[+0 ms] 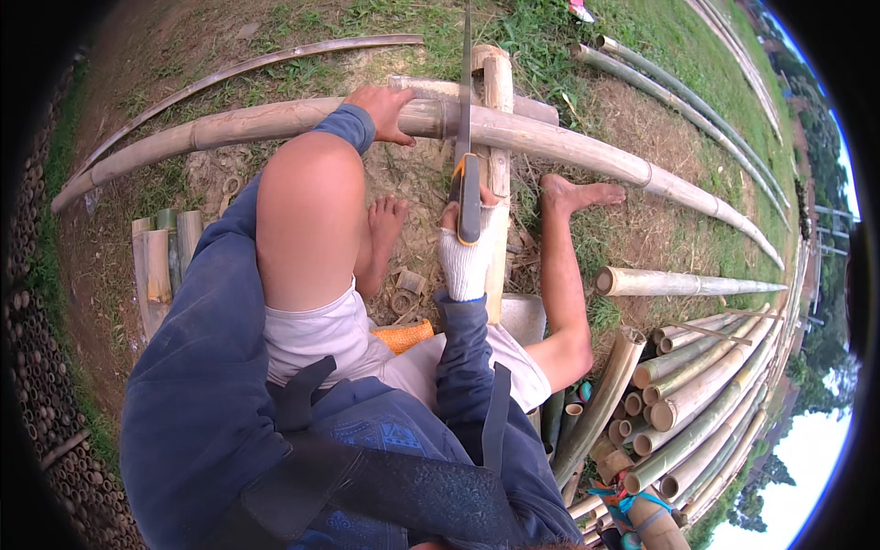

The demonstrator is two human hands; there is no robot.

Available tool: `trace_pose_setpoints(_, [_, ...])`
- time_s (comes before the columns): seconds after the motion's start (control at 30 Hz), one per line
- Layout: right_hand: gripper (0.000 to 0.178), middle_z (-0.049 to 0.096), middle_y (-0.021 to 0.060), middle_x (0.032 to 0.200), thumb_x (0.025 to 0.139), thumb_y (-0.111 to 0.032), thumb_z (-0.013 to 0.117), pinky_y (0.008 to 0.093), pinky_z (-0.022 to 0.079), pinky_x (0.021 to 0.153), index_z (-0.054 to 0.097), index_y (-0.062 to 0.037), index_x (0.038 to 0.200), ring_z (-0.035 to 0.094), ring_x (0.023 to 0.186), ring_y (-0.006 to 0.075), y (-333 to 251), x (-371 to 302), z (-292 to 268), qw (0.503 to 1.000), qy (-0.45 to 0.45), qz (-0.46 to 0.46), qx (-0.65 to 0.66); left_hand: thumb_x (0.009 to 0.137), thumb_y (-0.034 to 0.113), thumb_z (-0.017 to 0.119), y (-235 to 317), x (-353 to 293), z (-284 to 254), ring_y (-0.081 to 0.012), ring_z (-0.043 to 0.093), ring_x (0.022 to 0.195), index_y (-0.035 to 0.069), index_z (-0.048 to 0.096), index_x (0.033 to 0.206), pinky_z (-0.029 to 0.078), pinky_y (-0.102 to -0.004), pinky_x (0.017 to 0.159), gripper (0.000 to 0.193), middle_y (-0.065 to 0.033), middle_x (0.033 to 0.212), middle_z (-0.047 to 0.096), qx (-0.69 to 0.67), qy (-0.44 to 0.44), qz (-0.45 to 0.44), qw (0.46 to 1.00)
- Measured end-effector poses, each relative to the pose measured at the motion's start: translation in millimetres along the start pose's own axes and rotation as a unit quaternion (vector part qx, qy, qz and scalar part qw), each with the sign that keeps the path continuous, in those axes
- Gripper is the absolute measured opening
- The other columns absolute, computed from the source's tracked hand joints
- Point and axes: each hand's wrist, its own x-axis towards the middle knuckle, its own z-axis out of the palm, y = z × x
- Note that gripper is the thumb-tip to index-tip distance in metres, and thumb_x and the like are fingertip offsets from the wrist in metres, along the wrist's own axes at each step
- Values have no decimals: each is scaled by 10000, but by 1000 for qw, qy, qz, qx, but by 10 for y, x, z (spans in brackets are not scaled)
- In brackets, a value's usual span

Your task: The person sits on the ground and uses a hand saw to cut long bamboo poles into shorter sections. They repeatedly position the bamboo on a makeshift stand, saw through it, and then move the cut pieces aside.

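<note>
A long pale bamboo pole (568, 142) lies crosswise in front of me, over a thicker upright bamboo piece (496, 87) and a short crosspiece (541, 110). My left hand (383, 112), bare, presses on the pole from above, its fingers and thumb curled round it. In my right hand (466, 240), which wears a white knitted glove, is the black and orange handle of a handsaw (468, 197). The saw's thin blade points away from me and crosses the pole just right of my left hand. Whether its teeth have cut in cannot be made out.
Stacked bamboo poles (678, 403) lie at the right, with one single pole (678, 282) nearer. Short cut bamboo pieces (158, 266) stand at the left. A curved bamboo strip (257, 62) rests on the ground beyond. My bare feet are on either side of the upright piece.
</note>
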Motion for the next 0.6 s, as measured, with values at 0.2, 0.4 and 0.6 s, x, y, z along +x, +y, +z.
trace_pose_setpoints(0.2, [455, 617, 164, 1238, 959, -15, 675, 376, 488, 1020, 531, 9, 1390, 613, 1103, 267, 293, -83, 83, 999, 15, -36, 3, 671, 745, 864, 22, -2, -24, -406, 746, 1035, 130, 576, 1461, 598, -494, 950, 1042, -215, 1108, 773, 10, -8, 17, 1000])
trace_pose_setpoints(0.4, [505, 591, 157, 1188, 953, -26, 617, 385, 524, 891, 476, 8, 1436, 622, 970, 235, -460, -1969, -916, 995, -30, 14, -94, 670, 760, 857, -56, 88, 35, -407, 749, 1016, 126, 560, 1475, 600, -505, 946, 1067, -220, 1094, 771, 7, -48, -2, 999])
trace_pose_setpoints(0.6, [471, 625, 161, 1194, 943, 15, 632, 375, 496, 1007, 525, -5, 1401, 628, 1098, 272, -250, -414, -259, 998, -20, 41, -39, 682, 736, 860, -9, 38, 42, -400, 750, 1028, 161, 573, 1458, 597, -507, 947, 1007, -214, 1096, 774, 9, -14, -4, 1000])
